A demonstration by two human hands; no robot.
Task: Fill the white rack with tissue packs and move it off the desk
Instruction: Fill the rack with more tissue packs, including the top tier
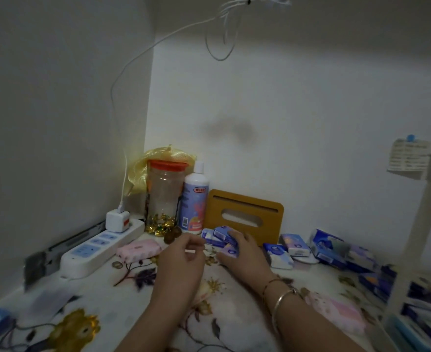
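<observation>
My right hand (243, 252) grips a small stack of blue and purple tissue packs (220, 237) in the middle of the desk, in front of a mustard tissue box. My left hand (182, 257) hovers just left of the packs with loosely curled fingers and holds nothing. More blue tissue packs (294, 245) lie scattered to the right, up to a pile (336, 250). The white rack (417, 288) stands at the right edge with several packs in its lower shelves. A pink pack (138, 250) lies left of my hands, another pink pack (336, 311) near my right forearm.
A white power strip (100, 246) with a plugged charger lies along the left wall. A clear jar with an orange lid (165, 196), a white bottle (194, 199) and the mustard tissue box (247, 214) stand at the back. A floral cloth (102, 301) covers the desk.
</observation>
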